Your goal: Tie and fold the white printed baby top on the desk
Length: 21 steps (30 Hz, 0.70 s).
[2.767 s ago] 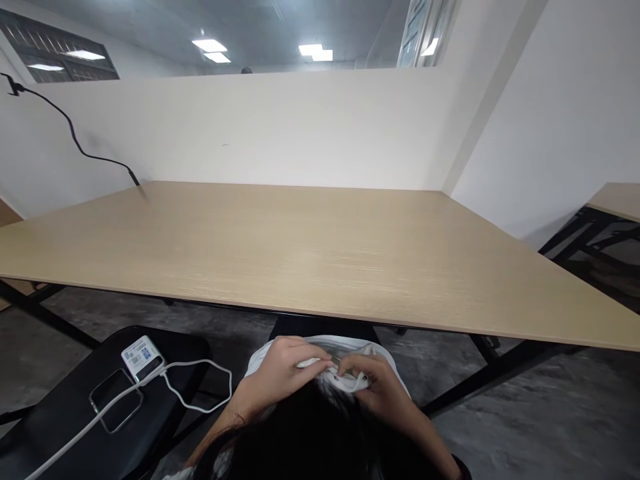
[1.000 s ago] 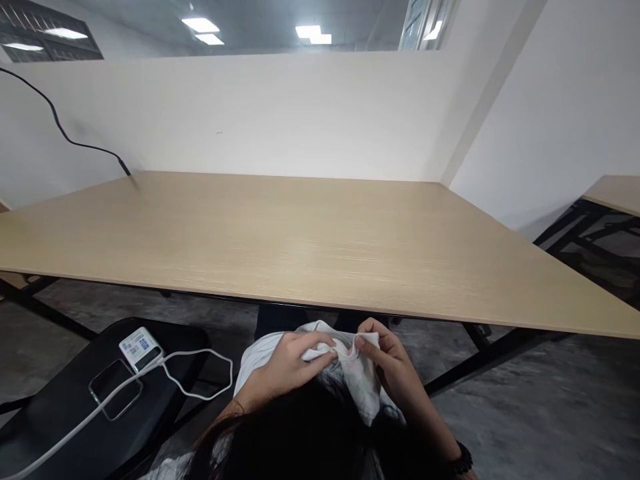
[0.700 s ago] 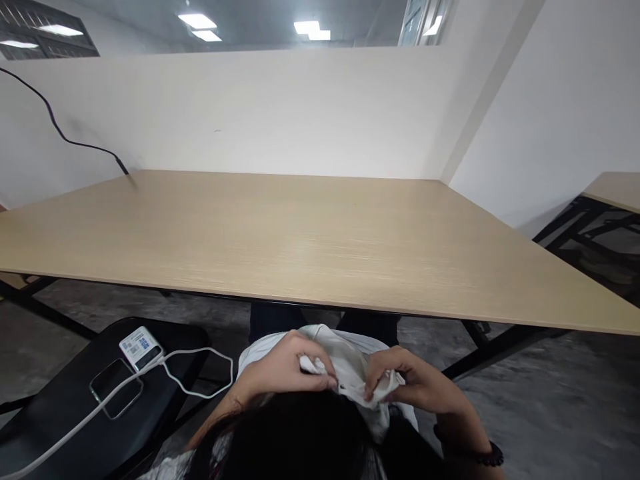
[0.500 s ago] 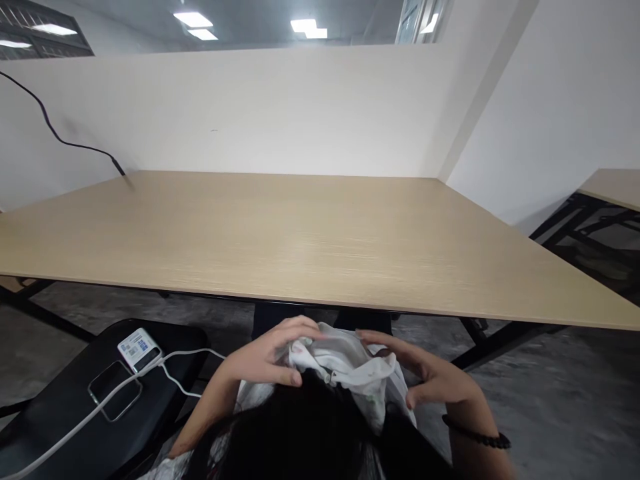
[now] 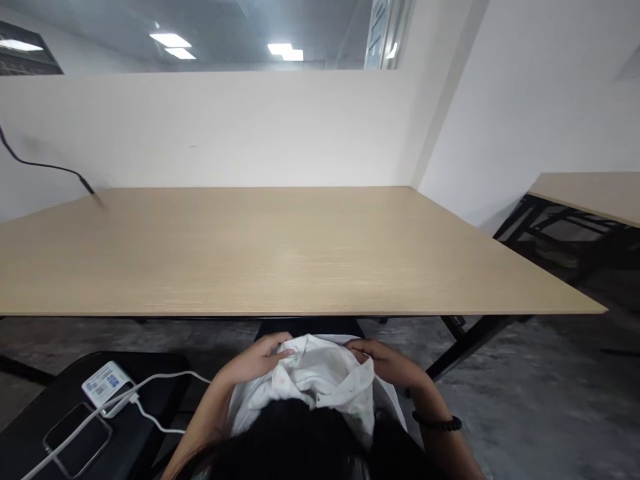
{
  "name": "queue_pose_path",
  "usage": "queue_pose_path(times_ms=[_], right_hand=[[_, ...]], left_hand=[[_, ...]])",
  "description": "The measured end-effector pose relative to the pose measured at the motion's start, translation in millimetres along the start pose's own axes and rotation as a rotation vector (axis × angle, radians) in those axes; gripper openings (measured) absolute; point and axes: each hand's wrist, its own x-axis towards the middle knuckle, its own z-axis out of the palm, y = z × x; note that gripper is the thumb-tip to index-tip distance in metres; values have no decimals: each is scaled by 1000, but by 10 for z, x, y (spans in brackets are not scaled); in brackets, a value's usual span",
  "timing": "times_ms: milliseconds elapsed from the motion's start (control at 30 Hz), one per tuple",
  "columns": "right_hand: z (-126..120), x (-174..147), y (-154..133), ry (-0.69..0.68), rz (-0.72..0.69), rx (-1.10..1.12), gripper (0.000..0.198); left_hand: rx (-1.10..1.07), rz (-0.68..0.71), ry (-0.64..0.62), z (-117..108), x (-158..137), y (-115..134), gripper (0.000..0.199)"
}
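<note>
A bunched white cloth (image 5: 327, 367) with faint coloured spots lies in my lap, just below the table's front edge. My left hand (image 5: 261, 358) pinches its left side, thumb on top and the other fingers partly tucked behind the folds. On the opposite side, my right hand (image 5: 384, 361) has its fingers curled into the cloth's right edge; its thumb is hard to make out. A dark beaded bracelet (image 5: 437, 423) circles my right wrist. Dark hair covers the lower part of the cloth, so its full shape is hidden.
The wooden table (image 5: 280, 253) spans the view ahead, against a white partition (image 5: 250, 133). At lower left, a black chair (image 5: 145, 373) bears a phone (image 5: 77, 440) and a white device (image 5: 107, 385) with a white cable (image 5: 163, 376). A black cable (image 5: 50, 167) hangs at left.
Both hands have closed from loosely spread fingers onto the cloth's two sides. The cloth looks lifted and spread a little. The camera view has shifted up and to the right.
</note>
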Motion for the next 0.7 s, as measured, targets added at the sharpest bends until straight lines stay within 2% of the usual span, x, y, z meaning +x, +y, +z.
queue_pose_path(times_ms=[100,233,300,400,533,633,700], right_hand=[[-40,-96,-111,-53,0,65,47],[-89,-199,-295,-94,-89,69,51],[-79,-209,-373,-75,-128,30,51],[-13,-201,-483,77,-178,-50,33],[65,-235,-726,284,-280,-34,27],[7,-285,-1001,383,-400,-20,22],[-86,-303,-1208,429,-477,-84,17]], left_hand=[[23,7,111,-73,-117,152,42],[15,1,178,-160,-297,360,39],[34,2,249,-183,-368,443,39],[79,27,366,-207,-449,529,40],[161,113,525,-211,-553,672,37],[251,263,786,-231,-673,862,27],[337,374,979,-315,-781,997,17]])
